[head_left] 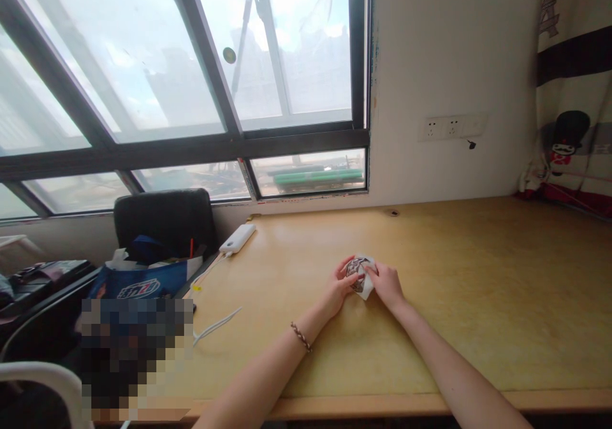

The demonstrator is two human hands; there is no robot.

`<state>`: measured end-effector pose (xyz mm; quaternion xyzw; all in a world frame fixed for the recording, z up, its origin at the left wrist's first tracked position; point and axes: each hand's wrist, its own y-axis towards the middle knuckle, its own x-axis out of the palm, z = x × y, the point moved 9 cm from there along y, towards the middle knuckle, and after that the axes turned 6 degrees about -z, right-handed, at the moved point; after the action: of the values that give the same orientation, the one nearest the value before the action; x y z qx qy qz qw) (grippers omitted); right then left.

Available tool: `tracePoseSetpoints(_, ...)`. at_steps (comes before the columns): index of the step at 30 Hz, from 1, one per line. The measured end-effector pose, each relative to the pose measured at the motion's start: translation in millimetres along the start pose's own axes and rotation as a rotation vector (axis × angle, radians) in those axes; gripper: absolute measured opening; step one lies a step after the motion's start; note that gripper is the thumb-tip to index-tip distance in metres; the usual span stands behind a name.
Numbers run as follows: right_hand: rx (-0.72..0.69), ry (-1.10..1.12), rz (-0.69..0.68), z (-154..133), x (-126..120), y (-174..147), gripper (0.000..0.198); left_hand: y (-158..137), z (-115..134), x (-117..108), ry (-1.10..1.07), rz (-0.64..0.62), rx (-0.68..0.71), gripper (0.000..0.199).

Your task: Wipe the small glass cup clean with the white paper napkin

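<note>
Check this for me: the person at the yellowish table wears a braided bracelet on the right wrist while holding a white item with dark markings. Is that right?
Not quite: the head view shows the braided bracelet on the left wrist. The white item with dark markings is indeed being held at the yellowish table.

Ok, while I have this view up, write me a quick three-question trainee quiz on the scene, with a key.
1. True or false: the left hand and the right hand both touch the thin white piece with a dark pattern.
2. Which wrist wears the dark braided bracelet: (a) right, (b) left?
3. Fill in: the white rectangular device lies near the ____ edge, as pictured, of the yellowish wooden table.

Key: 1 true; 2 b; 3 left.
</note>
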<state>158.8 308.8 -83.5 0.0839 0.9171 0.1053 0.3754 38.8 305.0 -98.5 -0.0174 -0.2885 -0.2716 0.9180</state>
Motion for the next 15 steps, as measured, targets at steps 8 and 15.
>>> tracePoseSetpoints(8, -0.013, 0.136, -0.036, -6, 2, 0, 0.024, 3, -2, -8, -0.017, -0.003, 0.000, 0.040)
tracePoseSetpoints(15, 0.068, 0.289, -0.028, 8, 13, 2, 0.032, 5, -2, -2, 0.129, -0.017, 0.030, 0.040)
